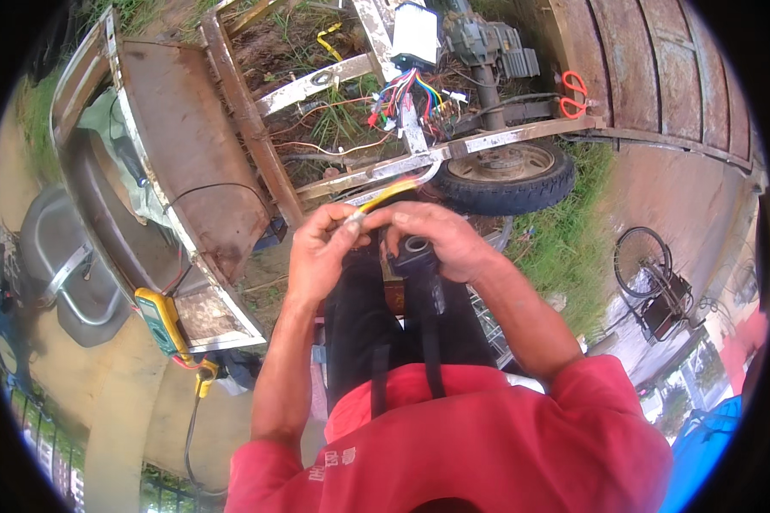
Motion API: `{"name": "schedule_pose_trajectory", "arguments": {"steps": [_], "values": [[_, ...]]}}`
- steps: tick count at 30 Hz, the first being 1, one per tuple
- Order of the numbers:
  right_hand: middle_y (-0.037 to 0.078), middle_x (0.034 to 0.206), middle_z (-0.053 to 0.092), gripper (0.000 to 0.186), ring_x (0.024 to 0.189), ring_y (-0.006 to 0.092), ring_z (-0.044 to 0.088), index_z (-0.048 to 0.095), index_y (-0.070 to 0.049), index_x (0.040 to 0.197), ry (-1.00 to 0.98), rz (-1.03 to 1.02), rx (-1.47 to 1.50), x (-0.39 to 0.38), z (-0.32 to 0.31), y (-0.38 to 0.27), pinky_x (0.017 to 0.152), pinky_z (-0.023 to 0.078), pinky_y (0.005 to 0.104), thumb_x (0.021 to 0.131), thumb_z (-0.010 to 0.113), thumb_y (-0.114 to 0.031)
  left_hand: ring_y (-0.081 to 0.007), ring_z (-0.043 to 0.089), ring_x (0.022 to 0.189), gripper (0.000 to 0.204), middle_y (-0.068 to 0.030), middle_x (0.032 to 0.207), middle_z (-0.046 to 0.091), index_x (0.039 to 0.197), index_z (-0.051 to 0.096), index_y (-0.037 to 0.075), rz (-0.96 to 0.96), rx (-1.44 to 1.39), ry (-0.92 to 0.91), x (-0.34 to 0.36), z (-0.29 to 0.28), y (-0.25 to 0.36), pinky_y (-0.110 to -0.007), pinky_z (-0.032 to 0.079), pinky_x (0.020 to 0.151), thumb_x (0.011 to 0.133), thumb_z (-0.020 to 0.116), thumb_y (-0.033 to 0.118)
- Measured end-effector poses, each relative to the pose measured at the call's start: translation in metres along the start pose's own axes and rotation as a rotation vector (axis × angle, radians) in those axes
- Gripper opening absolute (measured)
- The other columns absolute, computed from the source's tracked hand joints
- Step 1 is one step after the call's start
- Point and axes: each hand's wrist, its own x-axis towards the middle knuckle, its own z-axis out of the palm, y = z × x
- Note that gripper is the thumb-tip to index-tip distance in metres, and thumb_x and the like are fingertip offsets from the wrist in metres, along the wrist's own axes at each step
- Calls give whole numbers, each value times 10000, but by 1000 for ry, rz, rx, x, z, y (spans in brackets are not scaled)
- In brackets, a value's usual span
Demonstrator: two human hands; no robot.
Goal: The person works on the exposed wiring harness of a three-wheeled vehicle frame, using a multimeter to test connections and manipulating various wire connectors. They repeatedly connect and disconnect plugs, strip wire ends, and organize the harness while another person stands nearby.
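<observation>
My left hand (321, 248) is closed, its thumb and forefinger pinching the pale end of a yellow-sleeved wire lead (387, 194). My right hand (441, 235) meets it there, its fingertips pressed on the same end. The lead runs up and right toward a white curved tube on the frame; its far part is blurred. Under my right hand hangs a black part with a round ring (416, 244), its kind unclear. Ahead, a white controller box (414, 36) rests on the frame, its bundle of coloured wires (409, 92) spilling toward me.
A rusty, white-painted vehicle frame (351, 175) surrounds a wheel (505, 175) and a motor (500, 47). Red-handled scissors (573, 94) lie on its right rail. At left, a yellow multimeter (162, 323) leans on a metal panel (198, 137). A bicycle wheel (643, 263) stands far right.
</observation>
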Motion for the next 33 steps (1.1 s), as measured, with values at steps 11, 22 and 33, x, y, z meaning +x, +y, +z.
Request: {"name": "schedule_pose_trajectory", "arguments": {"steps": [11, 22, 33], "values": [[91, 1003, 742, 299, 927, 142, 660, 717, 31, 1140, 373, -247, -382, 1, -32, 18, 864, 535, 324, 937, 696, -187, -87, 607, 886, 162, -76, 1114, 683, 1146, 626, 22, 166, -117, 226, 16, 78, -30, -249, 517, 759, 988, 656, 34], [105, 1009, 731, 466, 973, 135, 679, 616, 21, 1319, 416, -238, -242, 0, -43, 23, 885, 541, 306, 897, 744, -131, -222, 628, 1081, 202, -90, 1190, 660, 1201, 636, 33, -99, -637, 162, 28, 94, -39, -395, 500, 964, 1039, 592, 145], [68, 1021, 711, 550, 958, 116, 662, 548, 8, 1431, 82, -125, -95, 2, -67, 1, 888, 525, 282, 924, 716, -121, -145, 612, 1049, 295, -75, 1221, 677, 1261, 657, 26, -153, -492, -59, 44, 80, -6, -315, 482, 854, 1012, 629, 180]]}}
